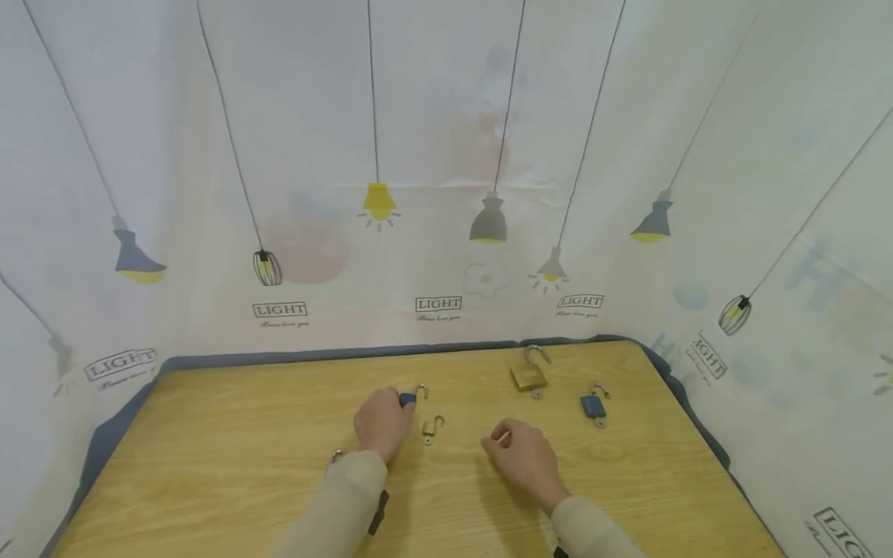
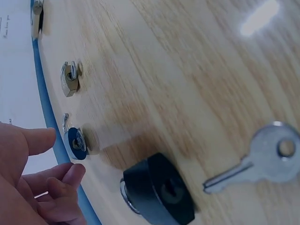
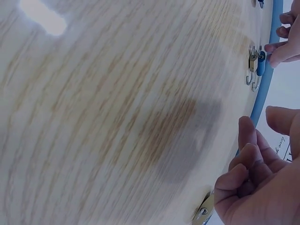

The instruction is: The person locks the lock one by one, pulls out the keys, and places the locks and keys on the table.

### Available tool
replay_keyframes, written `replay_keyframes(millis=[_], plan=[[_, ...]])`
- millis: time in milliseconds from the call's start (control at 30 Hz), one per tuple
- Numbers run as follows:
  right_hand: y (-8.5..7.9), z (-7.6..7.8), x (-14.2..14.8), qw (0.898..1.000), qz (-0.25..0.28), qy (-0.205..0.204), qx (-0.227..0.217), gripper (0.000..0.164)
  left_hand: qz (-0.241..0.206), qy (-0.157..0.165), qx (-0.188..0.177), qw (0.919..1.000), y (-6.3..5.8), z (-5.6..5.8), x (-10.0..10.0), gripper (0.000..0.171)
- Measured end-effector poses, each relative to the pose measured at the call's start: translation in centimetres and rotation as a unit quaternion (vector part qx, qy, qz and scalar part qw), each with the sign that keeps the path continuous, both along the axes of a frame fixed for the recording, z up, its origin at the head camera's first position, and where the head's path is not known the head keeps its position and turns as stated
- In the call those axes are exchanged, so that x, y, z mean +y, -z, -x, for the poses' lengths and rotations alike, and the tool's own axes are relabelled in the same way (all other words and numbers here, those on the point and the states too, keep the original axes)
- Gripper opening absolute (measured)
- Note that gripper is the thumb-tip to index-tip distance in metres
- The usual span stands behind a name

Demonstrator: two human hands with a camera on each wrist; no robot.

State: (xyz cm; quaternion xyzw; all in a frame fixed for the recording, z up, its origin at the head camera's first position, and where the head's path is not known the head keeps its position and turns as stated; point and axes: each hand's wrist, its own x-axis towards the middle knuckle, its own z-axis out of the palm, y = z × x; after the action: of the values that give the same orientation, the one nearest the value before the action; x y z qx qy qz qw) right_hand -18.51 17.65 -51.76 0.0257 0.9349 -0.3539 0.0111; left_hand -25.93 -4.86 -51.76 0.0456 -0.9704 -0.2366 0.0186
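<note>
Blue padlock (image 1: 408, 400): left of centre, towards table's (image 1: 209, 442) far edge; keyed end facing the person, presumably for easy reach. Left hand (image 1: 382, 422): thumb and forefinger parted alongside. Right hand (image 1: 525, 459): loosely curled, empty.

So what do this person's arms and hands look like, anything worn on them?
The left hand and right hand wear no gloves. The left sleeve and right sleeve are pale cream, reaching about to the wrists. A dark, strap-like piece shows beside the left one; I can't tell exactly what it is.
</note>
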Motion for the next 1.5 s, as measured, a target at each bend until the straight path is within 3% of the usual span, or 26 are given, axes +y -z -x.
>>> replay_keyframes(millis=[200, 600, 933, 1500], plan=[[0.1, -0.2, -0.2, 1.000, 0.005, -0.006, 0.000, 0.024, 0.028, -0.016, -0.025, 0.9992, 0.2, 0.2, 0.0, 0.034], [0.3, -0.1, -0.2, 1.000, 0.009, -0.018, 0.000, 0.021, 0.017, -0.021, -0.035, 0.9990, 0.6, 1.1, 0.5, 0.036], [0.3, -0.3, -0.1, 1.000, 0.007, -0.018, -0.006, 0.022, -0.061, -0.038, -0.091, 0.9933, 0.5, 1.1, 0.6, 0.033], [0.3, -0.4, -0.3, 1.000, 0.004, -0.013, -0.007, 0.020, -0.125, -0.042, -0.100, 0.9861, 0.3, 0.9, 0.2, 0.026]])
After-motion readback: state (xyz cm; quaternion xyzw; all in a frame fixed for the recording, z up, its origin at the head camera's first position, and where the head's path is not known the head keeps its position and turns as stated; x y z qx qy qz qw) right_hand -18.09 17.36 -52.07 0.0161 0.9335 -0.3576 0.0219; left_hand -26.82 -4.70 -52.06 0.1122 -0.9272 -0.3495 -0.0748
